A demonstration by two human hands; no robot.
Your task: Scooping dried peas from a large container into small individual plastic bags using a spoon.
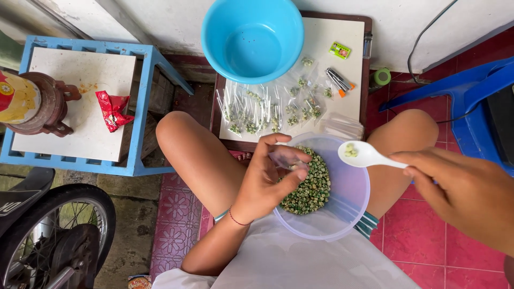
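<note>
A clear plastic bowl (350,200) of green peas (310,184) rests on the person's lap. The left hand (267,179) pinches a small clear bag (284,158) above it; the right hand (463,187) grips a white spoon (367,155) carrying several peas.

Soft, even daylight, bright with no harsh glare. Faint shadows fall under the blue stool (142,107) at nine o'clock. The right hand (466,198) at four o'clock is slightly blurred; edges bend a little.
</note>
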